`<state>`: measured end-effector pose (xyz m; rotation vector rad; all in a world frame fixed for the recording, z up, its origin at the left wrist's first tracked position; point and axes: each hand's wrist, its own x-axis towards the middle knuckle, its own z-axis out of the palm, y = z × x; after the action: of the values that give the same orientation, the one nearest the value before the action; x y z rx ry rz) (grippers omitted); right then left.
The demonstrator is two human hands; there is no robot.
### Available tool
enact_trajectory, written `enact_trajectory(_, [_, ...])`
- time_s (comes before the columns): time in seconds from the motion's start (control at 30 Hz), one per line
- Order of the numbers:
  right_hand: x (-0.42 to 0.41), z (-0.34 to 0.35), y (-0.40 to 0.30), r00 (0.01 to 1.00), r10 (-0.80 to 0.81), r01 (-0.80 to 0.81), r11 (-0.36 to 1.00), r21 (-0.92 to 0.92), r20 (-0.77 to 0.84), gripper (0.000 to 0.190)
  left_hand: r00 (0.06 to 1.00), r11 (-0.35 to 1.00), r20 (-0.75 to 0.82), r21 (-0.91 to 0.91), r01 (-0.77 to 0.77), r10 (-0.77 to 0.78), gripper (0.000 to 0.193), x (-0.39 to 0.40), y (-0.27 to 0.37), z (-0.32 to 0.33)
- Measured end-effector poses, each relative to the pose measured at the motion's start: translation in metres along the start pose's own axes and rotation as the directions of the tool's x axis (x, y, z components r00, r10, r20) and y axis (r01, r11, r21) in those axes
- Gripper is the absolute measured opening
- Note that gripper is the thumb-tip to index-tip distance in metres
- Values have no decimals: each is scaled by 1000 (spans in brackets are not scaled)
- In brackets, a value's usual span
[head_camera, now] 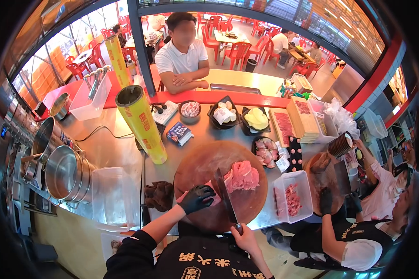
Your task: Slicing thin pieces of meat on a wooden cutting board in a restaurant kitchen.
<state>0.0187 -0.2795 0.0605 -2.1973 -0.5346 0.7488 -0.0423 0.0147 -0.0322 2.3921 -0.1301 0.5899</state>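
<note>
On a round wooden chopping block lies a piece of raw pink meat. My left hand, in a black glove, presses down on it with the fingers curled. My bare right hand grips the handle of a cleaver. The blade stands on edge between my left hand and a pile of sliced meat. Part of the meat is hidden under the glove. To the block's right, a clear plastic tub holds small pieces of red meat. A crumpled dark cloth lies at the block's left edge.
Yellow film rolls stand upright behind the block. Black bowls of meat and sliced potato sit at the back. Steel pots and a clear bin are at left. A co-worker's gloved hand is at the neighbouring block.
</note>
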Motion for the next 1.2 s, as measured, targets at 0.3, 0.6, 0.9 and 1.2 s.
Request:
enact_trajectory(0.3, [-2,-1,-14,1000,-8,8,1000,13,-17,36,998,998,-8,21,-66,66,26,4,-7,-1])
enact_trajectory(0.6, [-4,-2,-14,998,62,-62,998,-16,7,33,998,997,-19,41,-65,66,27,0,-2,-1])
enact_trajectory(0.9, [-1,-5,-19,996,82,-83,996,12,34,33,997,996,-7,23,-83,83,29,5,-4,-3])
enact_trajectory(1.2, [-3,-4,-13,998,56,-56,998,6,30,35,995,993,-24,70,-96,98,25,4,-5,5])
